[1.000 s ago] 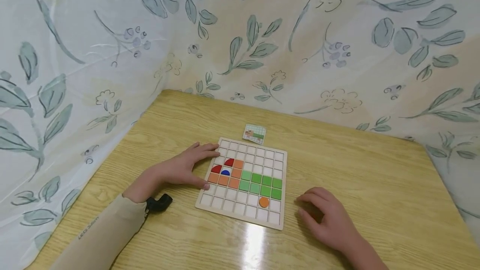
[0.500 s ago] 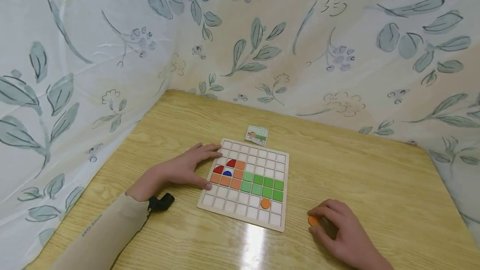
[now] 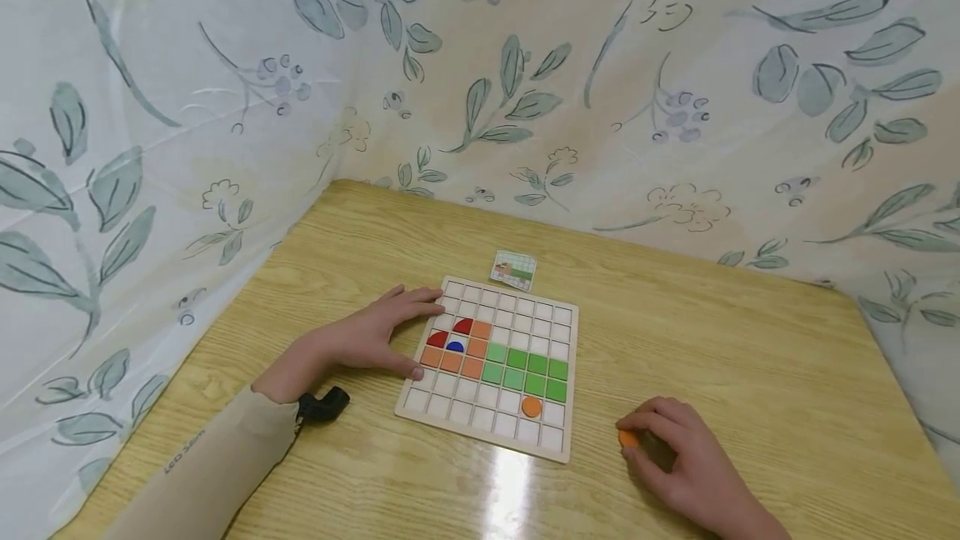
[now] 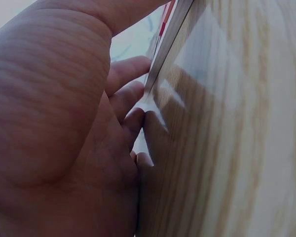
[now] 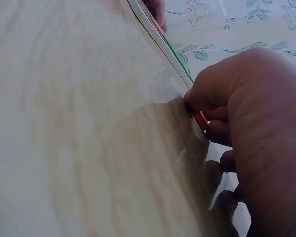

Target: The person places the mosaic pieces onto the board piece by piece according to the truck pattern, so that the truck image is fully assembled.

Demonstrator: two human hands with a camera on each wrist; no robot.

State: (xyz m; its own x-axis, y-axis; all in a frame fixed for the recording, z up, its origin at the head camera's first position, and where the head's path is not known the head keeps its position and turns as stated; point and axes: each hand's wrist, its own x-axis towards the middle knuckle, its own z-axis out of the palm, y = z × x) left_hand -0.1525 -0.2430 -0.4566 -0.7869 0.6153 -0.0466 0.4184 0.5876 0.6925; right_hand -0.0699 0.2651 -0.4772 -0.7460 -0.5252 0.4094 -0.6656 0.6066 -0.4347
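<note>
A pale square grid board (image 3: 486, 432) lies on the table, bearing green, light green and salmon square tiles, red quarter-circle pieces, a blue half-circle and an orange disc (image 3: 532, 407). Spread along the board's left edge is my left hand (image 3: 371, 336), its thumb and fingertips at the rim. In the left wrist view, its fingers (image 4: 128, 69) reach the board's side. To the right of the board, my right hand (image 3: 686, 461) pinches a second orange disc (image 3: 627, 438) between thumb and fingers, low over the table. The right wrist view shows that disc (image 5: 201, 120) edge-on, partly covered by the fingertips.
A small printed card (image 3: 513, 270) with a coloured grid picture lies just beyond the board's far edge. The wooden table (image 3: 757, 340) is bordered at the back and left by a floral cloth (image 3: 525, 90). A black strap piece (image 3: 324, 407) sits at the left wrist.
My right hand has moved right and towards me, away from the board, and an orange disc now shows between its fingers. My left hand has stayed at the board's edge.
</note>
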